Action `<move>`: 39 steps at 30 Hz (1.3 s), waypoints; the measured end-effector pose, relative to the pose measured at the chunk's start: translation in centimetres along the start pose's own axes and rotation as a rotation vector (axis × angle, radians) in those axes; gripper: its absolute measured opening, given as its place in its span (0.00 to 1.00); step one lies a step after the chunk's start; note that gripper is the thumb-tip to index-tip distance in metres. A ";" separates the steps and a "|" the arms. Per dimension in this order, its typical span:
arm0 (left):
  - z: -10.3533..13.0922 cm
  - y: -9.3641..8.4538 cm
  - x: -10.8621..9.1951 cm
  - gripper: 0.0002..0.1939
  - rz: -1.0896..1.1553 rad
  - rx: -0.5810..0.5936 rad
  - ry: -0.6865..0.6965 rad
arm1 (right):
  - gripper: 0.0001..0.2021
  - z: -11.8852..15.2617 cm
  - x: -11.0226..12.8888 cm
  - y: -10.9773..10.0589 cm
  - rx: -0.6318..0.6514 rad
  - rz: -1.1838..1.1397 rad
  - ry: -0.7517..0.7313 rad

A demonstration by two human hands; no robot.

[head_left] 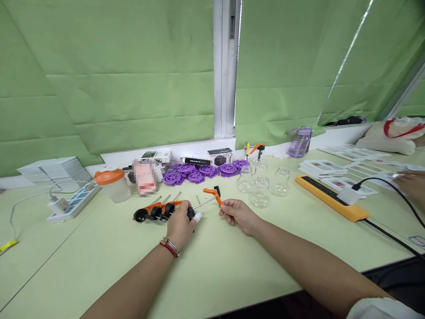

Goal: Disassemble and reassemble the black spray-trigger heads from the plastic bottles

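My left hand (pixel 181 225), with a white wrap on one finger, is closed round a black piece at the near end of a thin metal rod (pixel 204 202). At the rod's far end is an orange crank handle (pixel 212 192) with a black knob (pixel 217 190). My right hand (pixel 237 215) pinches the lower end of this crank handle between thumb and fingers. Beside my left hand lie several similar orange and black crank assemblies (pixel 156 212) with metal rods, partly hidden by that hand. A small loose metal pin (pixel 198 199) rests on the table behind the rod.
Purple round plastic parts (pixel 202 172) lie along the back, with clear glass jars (pixel 259 197) to their right. An orange-lidded cup (pixel 114 186) and a white power strip (pixel 76 204) stand left. A yellow power strip (pixel 332 199) lies right; another person's hand (pixel 411 184) is at the far right.
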State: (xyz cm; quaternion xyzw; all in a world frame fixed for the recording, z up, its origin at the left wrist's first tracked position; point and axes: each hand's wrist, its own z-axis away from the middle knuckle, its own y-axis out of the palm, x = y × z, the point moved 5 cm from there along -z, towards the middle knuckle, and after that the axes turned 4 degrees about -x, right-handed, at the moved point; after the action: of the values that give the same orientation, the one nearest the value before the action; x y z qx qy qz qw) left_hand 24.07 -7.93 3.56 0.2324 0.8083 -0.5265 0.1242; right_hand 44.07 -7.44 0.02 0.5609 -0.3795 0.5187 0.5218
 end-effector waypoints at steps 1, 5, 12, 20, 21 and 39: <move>0.0 -0.1 0.0 0.11 0.013 -0.011 0.010 | 0.16 0.0 0.0 -0.1 0.003 0.004 0.000; -0.1 -0.4 0.3 0.12 0.107 -0.040 -0.002 | 0.15 0.0 -0.2 0.0 0.012 0.029 0.002; 0.2 -0.2 0.3 0.16 0.320 -0.047 -0.042 | 0.17 0.3 -0.2 0.7 0.021 0.104 0.020; 0.4 0.5 -0.3 0.13 0.652 0.047 -0.038 | 0.18 0.9 -0.2 1.7 0.105 0.097 0.007; 0.4 0.5 -0.4 0.13 0.673 0.058 -0.038 | 0.18 1.0 -0.2 1.8 0.117 0.096 0.008; 1.2 0.3 -2.0 0.19 0.932 0.266 -0.056 | 0.17 1.1 -0.2 2.5 0.138 0.140 -0.016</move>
State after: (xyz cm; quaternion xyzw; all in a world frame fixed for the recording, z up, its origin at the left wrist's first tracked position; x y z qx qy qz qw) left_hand 25.86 -9.38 3.77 0.5690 0.5404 -0.5196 0.3378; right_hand 41.83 -8.94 0.36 0.5716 -0.3852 0.5745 0.4413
